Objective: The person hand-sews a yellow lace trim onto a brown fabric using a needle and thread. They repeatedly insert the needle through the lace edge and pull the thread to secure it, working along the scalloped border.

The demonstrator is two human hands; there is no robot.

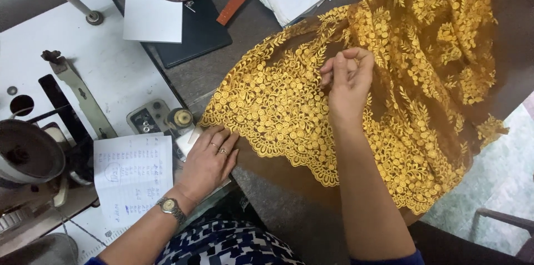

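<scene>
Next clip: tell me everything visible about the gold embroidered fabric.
The gold embroidered fabric is sheer brownish net covered in yellow-gold floral and leaf embroidery, with a scalloped border along its lower edge. It lies spread and loosely bunched over the grey table, its right side draping off the table edge. The left hand rests flat at its scalloped corner; the right hand pinches it near the middle, lifting a small fold.

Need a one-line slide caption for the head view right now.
Left hand flat on the scalloped edge of gold embroidered lace fabric, right hand pinching it higher up.
</scene>
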